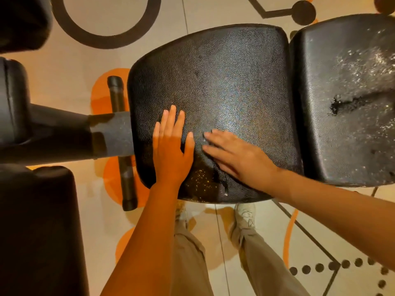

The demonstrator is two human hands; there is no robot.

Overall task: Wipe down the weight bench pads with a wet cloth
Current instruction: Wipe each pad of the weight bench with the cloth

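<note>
A black textured seat pad (224, 82) of the weight bench fills the middle of the view. It is worn and cracked near its front edge, between my hands. My left hand (172, 150) lies flat on the pad's near left part, fingers straight and pointing away from me. Flat on the pad just to its right is my right hand (239, 158), with its fingers pointing left. To the right sits the second pad (346, 107), black, with white flaking and a dark tear. No cloth is visible in either hand or anywhere in view.
The bench's black frame tube (102, 137) and a crossbar foot (121, 142) run off to the left. Dark padded equipment (38, 229) stands at the lower left. My legs and white shoes (245, 216) stand on the patterned beige-and-orange floor below the pad.
</note>
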